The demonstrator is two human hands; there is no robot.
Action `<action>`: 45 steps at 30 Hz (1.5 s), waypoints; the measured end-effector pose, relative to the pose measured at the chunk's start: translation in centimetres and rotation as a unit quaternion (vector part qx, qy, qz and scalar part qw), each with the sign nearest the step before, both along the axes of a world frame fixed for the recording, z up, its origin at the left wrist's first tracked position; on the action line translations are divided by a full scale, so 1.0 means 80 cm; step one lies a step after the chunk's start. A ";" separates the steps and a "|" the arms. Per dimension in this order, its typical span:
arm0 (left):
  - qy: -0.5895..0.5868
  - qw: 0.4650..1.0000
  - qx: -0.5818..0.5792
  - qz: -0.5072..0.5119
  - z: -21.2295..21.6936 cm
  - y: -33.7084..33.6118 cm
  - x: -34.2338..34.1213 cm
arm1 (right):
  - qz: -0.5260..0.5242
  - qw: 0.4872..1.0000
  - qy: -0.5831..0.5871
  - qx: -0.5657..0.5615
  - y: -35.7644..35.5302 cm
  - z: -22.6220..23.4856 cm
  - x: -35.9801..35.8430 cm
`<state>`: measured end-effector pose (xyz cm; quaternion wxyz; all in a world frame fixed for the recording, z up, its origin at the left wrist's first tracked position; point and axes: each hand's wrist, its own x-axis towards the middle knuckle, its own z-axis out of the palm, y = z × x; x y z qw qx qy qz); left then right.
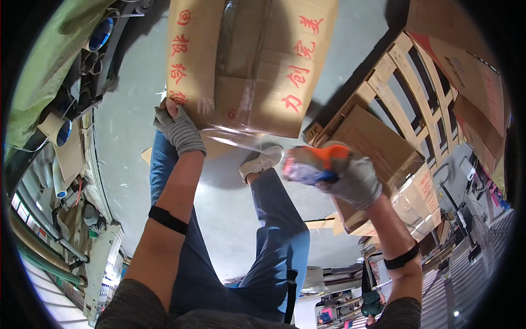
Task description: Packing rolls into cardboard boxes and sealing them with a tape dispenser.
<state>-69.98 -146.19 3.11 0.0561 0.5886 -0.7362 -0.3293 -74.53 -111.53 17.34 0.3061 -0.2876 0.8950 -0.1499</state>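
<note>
A large brown cardboard box [230,93] with red print stands in front of me, its top flaps folded in. Gripping its near left corner is my left hand [181,130], in a grey fingerless-looking glove. My right hand [359,183], gloved in grey too, is closed around a tape dispenser [318,162] with orange parts, blurred by motion, to the right of the box. Clear packing tape [235,137] stretches from the box's near edge toward the dispenser. A shiny strip runs along the box's top seam.
More cardboard boxes [378,142] and a wooden pallet [405,82] stand at the right. A rack with rolls and tubes [57,129] lines the left. My legs [274,219] straddle the grey floor [131,142]. Another person [372,304] shows at the lower right.
</note>
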 end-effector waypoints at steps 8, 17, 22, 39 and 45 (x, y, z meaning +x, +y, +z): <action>0.021 0.998 -0.060 -0.020 -0.031 0.010 0.012 | -0.052 0.989 -0.066 0.119 0.085 -0.014 -0.013; 0.006 0.998 -0.041 -0.057 -0.021 -0.004 0.009 | -0.112 0.970 -0.115 0.182 0.064 -0.002 -0.032; 0.013 0.998 -0.037 -0.044 -0.019 -0.001 -0.011 | -0.064 0.956 -0.091 0.273 0.001 -0.062 -0.050; -0.068 0.873 0.001 -0.484 0.079 -0.092 -0.059 | -0.944 0.261 -0.095 -0.176 -0.136 -0.107 0.122; 0.060 0.389 0.003 -0.920 0.156 0.017 -0.126 | -0.932 -0.008 0.004 -0.362 -0.251 -0.121 0.073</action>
